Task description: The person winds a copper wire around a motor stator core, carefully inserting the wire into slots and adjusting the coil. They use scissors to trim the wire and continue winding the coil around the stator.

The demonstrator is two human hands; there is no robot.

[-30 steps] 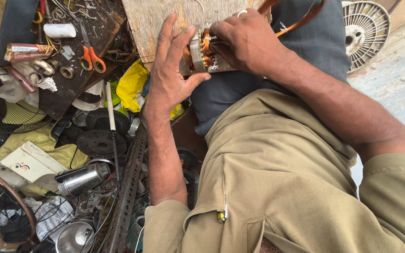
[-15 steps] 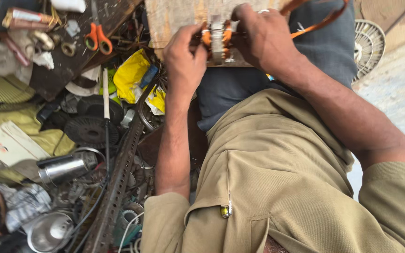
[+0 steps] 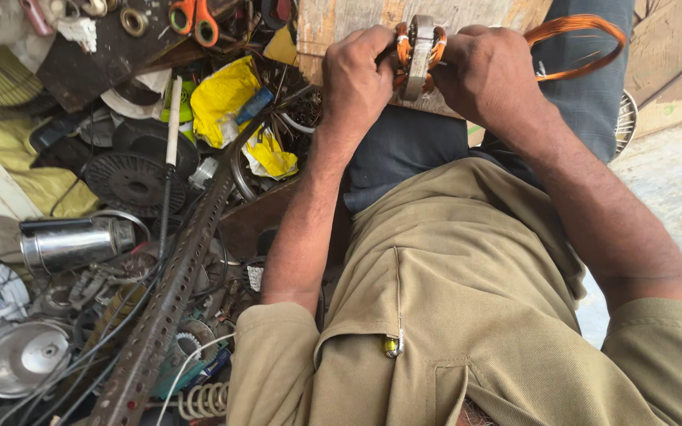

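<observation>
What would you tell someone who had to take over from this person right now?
Left hand: gripping the left side of the metal core.
Right hand: gripping its right side.
The core stands on edge on the wooden board over the lap, with copper windings on it. A loose copper wire loop arcs out past the right hand.
Scissors and a metal can lie in the parts pile on the left.
Done: some wire is wound on the core.
Left: the loose loop is not yet on it.
</observation>
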